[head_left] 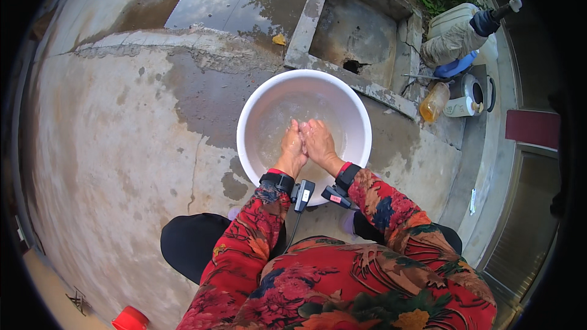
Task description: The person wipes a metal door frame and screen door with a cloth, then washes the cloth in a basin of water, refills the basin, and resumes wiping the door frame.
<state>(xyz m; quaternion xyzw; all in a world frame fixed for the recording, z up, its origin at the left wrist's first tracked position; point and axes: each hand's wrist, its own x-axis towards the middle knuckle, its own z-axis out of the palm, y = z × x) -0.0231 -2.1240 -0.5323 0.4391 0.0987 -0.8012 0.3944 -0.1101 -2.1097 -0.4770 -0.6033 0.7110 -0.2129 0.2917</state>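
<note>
My left hand (292, 148) and my right hand (318, 140) press together over the middle of a large pale basin (249, 119). Cloudy water (318, 105) lies inside the basin, and the hands look wet. The left fingers are curled inward against the right palm. Over them bend the right fingers, closed. Whatever may be between the palms is hidden. Both wrists wear black straps with small dark boxes, which hang over the basin's near rim.
A concrete trough (354, 24) with a drain hole adjoins the basin's far side. Right of it stand a tap (506, 3), a clear bottle with amber liquid (434, 102), a white bottle (460, 107) and a blue container (457, 65). A red container (129, 318) sits lower left.
</note>
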